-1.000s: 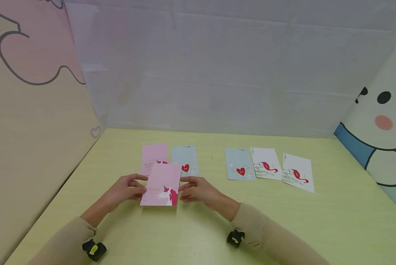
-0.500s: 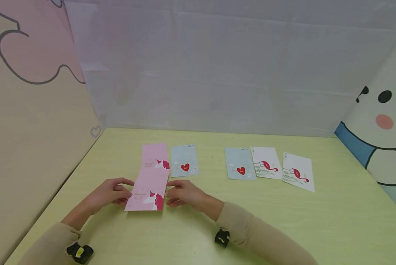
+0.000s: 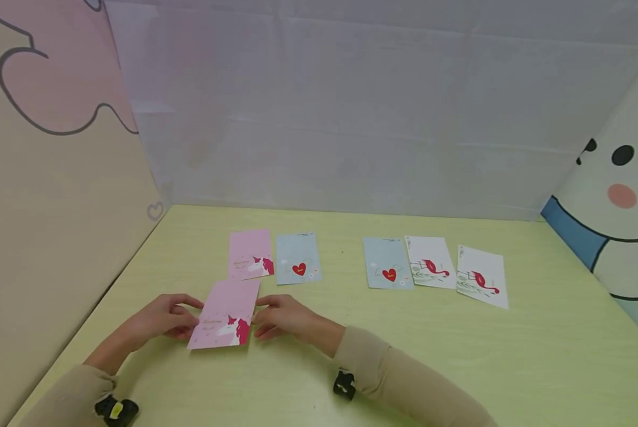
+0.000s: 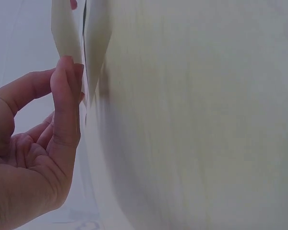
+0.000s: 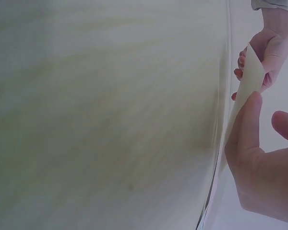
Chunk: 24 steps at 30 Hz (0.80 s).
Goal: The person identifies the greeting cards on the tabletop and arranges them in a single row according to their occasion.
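A pink card with a white unicorn [image 3: 223, 314] is held between both hands, a little above the table and tilted, with a shadow under its near edge. My left hand [image 3: 161, 320] pinches its left edge with thumb and fingers. At the right edge, my right hand [image 3: 284, 317] grips it with bent fingers. From the right wrist, the card's pale face [image 5: 252, 76] shows in front of the other hand. Just beyond lies a second pink unicorn card [image 3: 249, 255], flat on the table. Beside that one is a light blue card with a red heart [image 3: 299, 260].
Further right, another blue heart card [image 3: 387, 264] and two white flamingo cards, one upright [image 3: 430, 262] and one slanted [image 3: 481, 276], lie in a row on the yellow-green table [image 3: 404, 350]. A grey-white backdrop [image 3: 351, 118] rises behind, with printed panels at both sides.
Both hands have carried the pink card left and toward the person. It no longer overlaps the blue heart card, and the second pink card now shows almost whole. The cards at right stayed put.
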### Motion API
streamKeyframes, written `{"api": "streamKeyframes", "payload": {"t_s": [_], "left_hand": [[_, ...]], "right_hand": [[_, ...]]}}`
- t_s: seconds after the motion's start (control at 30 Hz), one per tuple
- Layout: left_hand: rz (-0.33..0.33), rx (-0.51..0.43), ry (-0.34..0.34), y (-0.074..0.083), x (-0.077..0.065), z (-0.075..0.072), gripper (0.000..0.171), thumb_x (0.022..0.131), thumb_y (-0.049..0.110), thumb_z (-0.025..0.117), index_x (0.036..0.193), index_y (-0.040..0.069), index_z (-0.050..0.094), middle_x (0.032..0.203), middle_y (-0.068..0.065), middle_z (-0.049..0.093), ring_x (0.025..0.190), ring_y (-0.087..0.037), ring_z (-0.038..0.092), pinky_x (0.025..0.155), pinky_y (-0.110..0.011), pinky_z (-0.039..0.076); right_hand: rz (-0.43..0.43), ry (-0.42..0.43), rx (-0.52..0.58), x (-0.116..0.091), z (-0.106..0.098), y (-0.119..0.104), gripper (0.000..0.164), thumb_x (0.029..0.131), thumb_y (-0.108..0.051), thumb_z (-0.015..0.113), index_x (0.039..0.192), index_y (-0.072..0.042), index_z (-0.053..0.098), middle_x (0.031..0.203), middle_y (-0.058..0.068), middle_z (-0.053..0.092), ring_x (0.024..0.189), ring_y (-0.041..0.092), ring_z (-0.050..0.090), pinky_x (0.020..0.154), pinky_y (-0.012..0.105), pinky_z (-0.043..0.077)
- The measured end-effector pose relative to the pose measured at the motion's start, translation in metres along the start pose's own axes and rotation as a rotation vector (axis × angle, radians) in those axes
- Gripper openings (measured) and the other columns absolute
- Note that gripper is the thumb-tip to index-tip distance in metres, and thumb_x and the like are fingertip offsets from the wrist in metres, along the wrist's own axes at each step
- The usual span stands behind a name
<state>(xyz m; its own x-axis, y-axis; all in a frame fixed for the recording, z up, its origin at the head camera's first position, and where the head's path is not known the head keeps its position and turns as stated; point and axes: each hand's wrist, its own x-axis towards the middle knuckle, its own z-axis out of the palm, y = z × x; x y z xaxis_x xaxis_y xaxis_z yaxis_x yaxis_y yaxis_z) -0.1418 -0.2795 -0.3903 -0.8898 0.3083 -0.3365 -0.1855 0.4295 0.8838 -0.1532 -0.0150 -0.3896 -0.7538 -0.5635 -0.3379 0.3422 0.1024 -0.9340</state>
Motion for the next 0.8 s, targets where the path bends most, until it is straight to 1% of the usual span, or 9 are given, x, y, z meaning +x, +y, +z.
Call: {"api": "streamKeyframes", "payload": {"t_s": [0.1,0.3,0.4,0.6,0.8], "left_hand": [[0.001,0.002,-0.014,-0.003,-0.001,-0.003,0.043,0.082,0.01,0.061,0.113,-0.014,0.043,0.078,-0.01,0.061,0.061,-0.016,0.056,0.057,-0.031,0.051],[0.007,0.038,-0.025,-0.005,-0.005,-0.008,0.044,0.082,0.012,0.061,0.113,-0.015,0.044,0.078,-0.011,0.061,0.062,-0.017,0.056,0.057,-0.032,0.051],[0.005,0.052,-0.031,-0.006,-0.006,-0.009,0.043,0.082,0.012,0.061,0.112,-0.015,0.044,0.078,-0.01,0.061,0.062,-0.017,0.056,0.057,-0.032,0.051],[0.011,0.072,-0.029,-0.004,-0.008,-0.01,0.041,0.083,0.01,0.06,0.111,-0.015,0.045,0.077,-0.01,0.06,0.061,-0.017,0.056,0.056,-0.032,0.051],[0.002,0.093,-0.025,-0.003,-0.008,-0.01,0.039,0.083,0.009,0.06,0.111,-0.015,0.045,0.077,-0.009,0.059,0.06,-0.018,0.056,0.055,-0.033,0.051]], "right_hand": [[0.005,-0.006,0.004,0.0,0.003,0.001,0.044,0.083,-0.004,0.056,0.123,0.007,0.042,0.086,0.01,0.061,0.065,0.018,0.06,0.065,0.035,0.051],[0.024,-0.026,-0.018,0.001,0.01,0.0,0.04,0.083,-0.006,0.057,0.12,0.006,0.045,0.086,0.009,0.062,0.066,0.019,0.061,0.064,0.034,0.051],[0.032,-0.035,-0.007,0.004,0.013,0.001,0.039,0.084,-0.006,0.056,0.119,0.007,0.045,0.085,0.009,0.062,0.065,0.018,0.061,0.064,0.033,0.051],[0.054,-0.056,0.019,0.007,0.015,0.002,0.038,0.084,-0.005,0.055,0.118,0.008,0.044,0.085,0.01,0.062,0.063,0.016,0.059,0.065,0.033,0.051],[0.071,-0.075,-0.002,0.005,0.015,0.001,0.039,0.085,-0.007,0.055,0.119,0.006,0.043,0.087,0.009,0.062,0.064,0.016,0.06,0.065,0.032,0.051]]}}
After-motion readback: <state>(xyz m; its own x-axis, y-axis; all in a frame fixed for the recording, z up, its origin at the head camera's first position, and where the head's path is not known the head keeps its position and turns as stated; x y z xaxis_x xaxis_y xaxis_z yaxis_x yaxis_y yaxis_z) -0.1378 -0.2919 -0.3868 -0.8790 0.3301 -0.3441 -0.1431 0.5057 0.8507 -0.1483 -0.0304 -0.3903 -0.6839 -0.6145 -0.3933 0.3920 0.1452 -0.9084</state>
